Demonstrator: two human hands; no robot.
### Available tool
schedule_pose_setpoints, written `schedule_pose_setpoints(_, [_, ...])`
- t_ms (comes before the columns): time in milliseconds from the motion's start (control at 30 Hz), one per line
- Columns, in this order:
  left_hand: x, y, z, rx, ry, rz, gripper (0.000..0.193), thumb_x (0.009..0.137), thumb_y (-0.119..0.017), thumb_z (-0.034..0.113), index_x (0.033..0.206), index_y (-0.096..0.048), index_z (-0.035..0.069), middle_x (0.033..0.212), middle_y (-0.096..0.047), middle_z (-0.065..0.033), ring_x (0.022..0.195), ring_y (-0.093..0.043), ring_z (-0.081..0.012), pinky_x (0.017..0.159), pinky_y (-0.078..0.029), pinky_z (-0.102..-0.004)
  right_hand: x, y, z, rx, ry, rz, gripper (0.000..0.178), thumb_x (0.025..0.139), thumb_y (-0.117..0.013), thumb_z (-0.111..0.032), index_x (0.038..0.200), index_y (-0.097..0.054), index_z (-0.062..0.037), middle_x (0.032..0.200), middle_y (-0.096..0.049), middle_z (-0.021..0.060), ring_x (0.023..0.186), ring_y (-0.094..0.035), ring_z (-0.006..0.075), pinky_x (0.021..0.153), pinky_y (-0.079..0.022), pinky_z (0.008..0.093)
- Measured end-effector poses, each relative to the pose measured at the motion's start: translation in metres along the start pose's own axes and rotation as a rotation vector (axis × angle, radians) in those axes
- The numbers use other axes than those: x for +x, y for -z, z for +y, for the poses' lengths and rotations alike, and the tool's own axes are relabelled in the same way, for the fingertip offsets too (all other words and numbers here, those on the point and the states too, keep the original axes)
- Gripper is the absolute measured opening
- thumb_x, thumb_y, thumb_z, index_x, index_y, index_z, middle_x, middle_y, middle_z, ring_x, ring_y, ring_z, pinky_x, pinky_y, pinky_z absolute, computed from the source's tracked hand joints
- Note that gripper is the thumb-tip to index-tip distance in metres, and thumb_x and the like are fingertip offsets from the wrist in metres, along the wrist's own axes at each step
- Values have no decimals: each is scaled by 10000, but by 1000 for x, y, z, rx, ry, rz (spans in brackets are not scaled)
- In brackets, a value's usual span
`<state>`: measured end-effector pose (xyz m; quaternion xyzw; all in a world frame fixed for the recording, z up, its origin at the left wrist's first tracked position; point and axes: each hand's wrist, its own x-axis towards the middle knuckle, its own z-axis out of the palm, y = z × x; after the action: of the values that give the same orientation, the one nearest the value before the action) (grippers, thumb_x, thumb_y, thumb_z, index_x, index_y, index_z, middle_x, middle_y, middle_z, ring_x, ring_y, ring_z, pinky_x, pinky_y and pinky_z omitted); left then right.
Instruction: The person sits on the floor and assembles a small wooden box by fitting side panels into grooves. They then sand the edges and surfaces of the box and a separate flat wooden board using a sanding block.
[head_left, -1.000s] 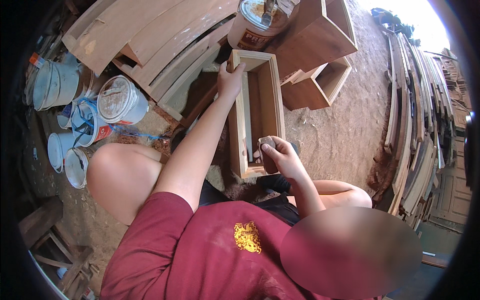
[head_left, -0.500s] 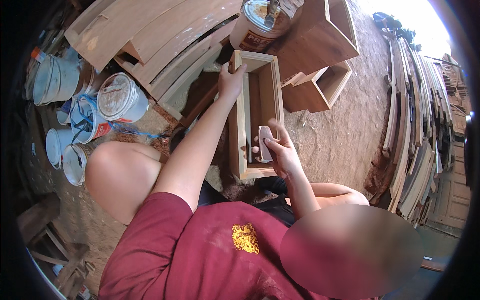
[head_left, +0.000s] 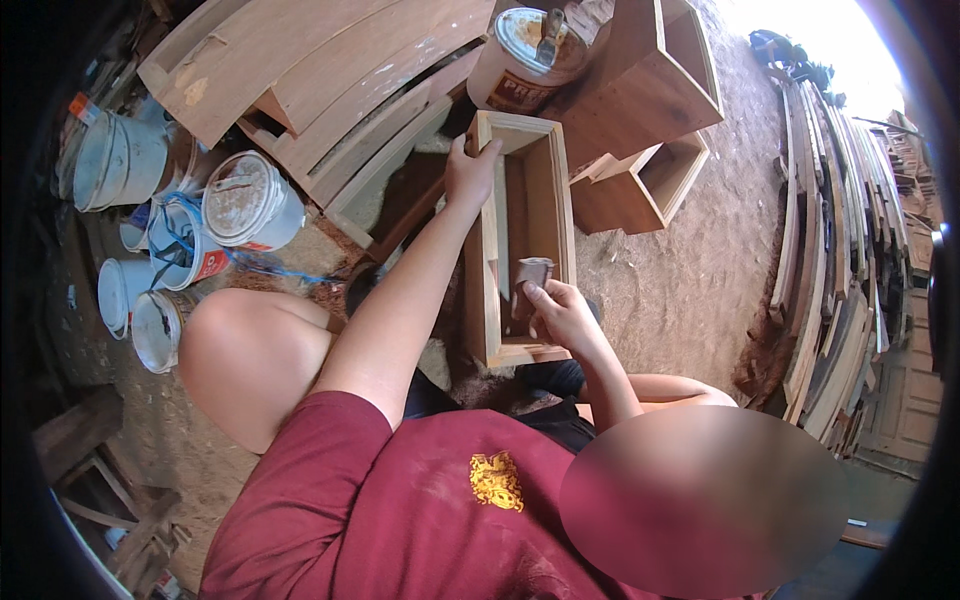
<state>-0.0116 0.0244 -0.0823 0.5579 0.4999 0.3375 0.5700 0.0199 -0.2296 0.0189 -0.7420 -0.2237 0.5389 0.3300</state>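
Observation:
A long, open wooden box (head_left: 484,300), much like a drawer, lies lengthwise in front of me. My left hand (head_left: 470,175) is closed over its left wall near the far corner, fingers hooked on the rim. Over the near half of the box, my right hand (head_left: 562,315) pinches a folded piece of sandpaper (head_left: 532,272), brown and curled at its upper edge. The thumb presses on its face, and part of the piece is hidden by the fingers. The sandpaper is over the opening; whether it touches an inner wall I cannot tell.
Two more wooden boxes (head_left: 640,90) stand beyond, at the right. A lidded bucket (head_left: 500,85) with a brush on top is behind the box. Several white buckets (head_left: 265,215) and a blue cord are at left. Wooden panels (head_left: 340,60) lie far left; stacked planks (head_left: 800,240) line the right.
My right hand has turned the sandpaper and drawn its fingers in around it, still over the box. My left hand keeps its hold on the rim. The whole view has shifted slightly.

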Motion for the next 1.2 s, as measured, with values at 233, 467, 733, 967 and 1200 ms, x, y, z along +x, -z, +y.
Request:
schedule_pose_setpoints(233, [4, -1, -6, -30, -13, 15, 745, 857, -769, 422, 1381, -521, -47, 1296, -646, -246, 1216, -626, -349, 1039, -465, -413, 15, -12, -7, -668, 191, 50, 523, 1008, -586, -463, 898, -757, 19, 831, -736, 196, 816, -727, 351, 785, -550, 398])
schedule_pose_setpoints(467, [5, -4, -8, -24, -25, 24, 730, 857, -774, 421, 1361, -535, -51, 1278, -655, -236, 1195, -634, -338, 1020, -472, -413, 25, -17, 1, -788, 415, 170, 582, 997, -548, -490, 817, -738, 30, 837, -654, 250, 886, -665, 434, 856, -526, 490])
schedule_pose_setpoints(733, [-1, -1, -2, -39, -42, 14, 706, 858, -784, 386, 1349, -539, -59, 1255, -665, -233, 1168, -647, -332, 1005, -480, -408, 28, -34, 2, -377, 273, 251, 455, 989, -613, -423, 1027, -561, 28, 975, -672, 322, 957, -650, 496, 825, -503, 516])
schedule_pose_setpoints(967, [12, -2, -18, -48, -59, 39, 702, 859, -780, 392, 1344, -543, -56, 1253, -664, -245, 1175, -647, -337, 1006, -483, -409, 33, -43, 8, -233, 323, 224, 402, 1021, -575, -372, 1045, -557, 29, 966, -665, 326, 992, -647, 504, 840, -506, 489])
schedule_pose_setpoints(1200, [4, -3, -8, -40, -43, 19, 720, 853, -781, 406, 1359, -542, -48, 1263, -663, -245, 1181, -645, -346, 1014, -481, -409, 35, -44, 13, -379, 458, 350, 285, 1010, -585, -281, 1036, -574, 2, 863, -674, 293, 880, -662, 490, 755, -503, 543])
